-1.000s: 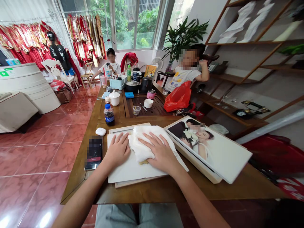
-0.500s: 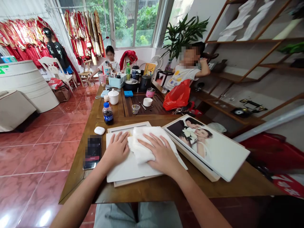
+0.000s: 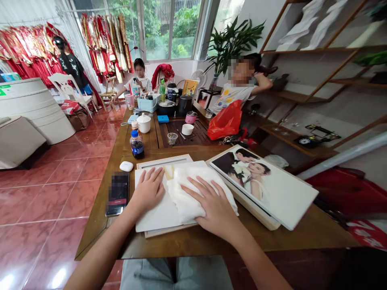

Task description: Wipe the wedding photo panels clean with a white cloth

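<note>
Left hand (image 3: 147, 187) was open, flat on the white board (image 3: 151, 217). Right hand (image 3: 211, 205) was open on the soft cloth (image 3: 193, 197). A hard push cld slide the board off the frame (image 3: 166, 162).

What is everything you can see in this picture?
Folded cloth towel: one, white, under the right hand on the board.
Flat white board: one, white, on a wooden-edged frame under both hands.
Wedding photo panel: one, white-bordered, right of the hands.
Black smartphone: one, black, left of the left hand.
Small rounded case: one, white, above the phone.
Plastic drink bottle: one, dark with blue cap, beyond the board.
Ceramic lidded pot: one, white, beyond the bottle.
Slatted wooden tea tray: one, dark brown, far half of the table.
Hanging robes: many, red and gold, on racks by the window.
Left hand: one, bare, flat on the board.
Right hand: one, bare, flat on the towel.
</note>
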`<act>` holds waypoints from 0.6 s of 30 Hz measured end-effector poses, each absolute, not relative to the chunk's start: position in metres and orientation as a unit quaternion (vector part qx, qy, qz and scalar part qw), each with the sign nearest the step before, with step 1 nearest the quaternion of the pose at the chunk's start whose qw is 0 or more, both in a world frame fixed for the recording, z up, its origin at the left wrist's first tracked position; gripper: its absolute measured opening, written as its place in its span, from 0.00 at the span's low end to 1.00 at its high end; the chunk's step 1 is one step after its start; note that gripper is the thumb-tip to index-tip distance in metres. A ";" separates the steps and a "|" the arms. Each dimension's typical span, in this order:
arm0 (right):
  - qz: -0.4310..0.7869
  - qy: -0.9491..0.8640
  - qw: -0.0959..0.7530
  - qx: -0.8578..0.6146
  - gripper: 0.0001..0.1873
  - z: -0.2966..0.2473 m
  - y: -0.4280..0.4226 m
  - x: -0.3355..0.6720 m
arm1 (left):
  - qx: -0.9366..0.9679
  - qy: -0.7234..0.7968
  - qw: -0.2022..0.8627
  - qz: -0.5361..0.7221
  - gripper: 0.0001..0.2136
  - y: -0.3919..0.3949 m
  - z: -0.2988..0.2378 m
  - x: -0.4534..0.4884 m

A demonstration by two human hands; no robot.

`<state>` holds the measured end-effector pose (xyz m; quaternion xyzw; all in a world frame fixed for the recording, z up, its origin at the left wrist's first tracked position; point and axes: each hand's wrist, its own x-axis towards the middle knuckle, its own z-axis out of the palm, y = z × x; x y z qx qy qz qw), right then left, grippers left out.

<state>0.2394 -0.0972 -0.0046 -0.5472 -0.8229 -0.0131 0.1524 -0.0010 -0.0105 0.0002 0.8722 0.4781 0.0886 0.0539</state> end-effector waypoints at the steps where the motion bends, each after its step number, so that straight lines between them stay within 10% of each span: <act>1: -0.022 -0.824 0.156 -0.544 0.44 -0.006 -0.104 0.242 | 0.872 0.478 0.053 0.090 0.27 -0.010 -0.001 -0.001; 18: -0.050 -0.792 0.138 -0.593 0.37 -0.009 -0.042 0.254 | 0.871 0.482 0.062 0.077 0.28 -0.011 0.004 -0.001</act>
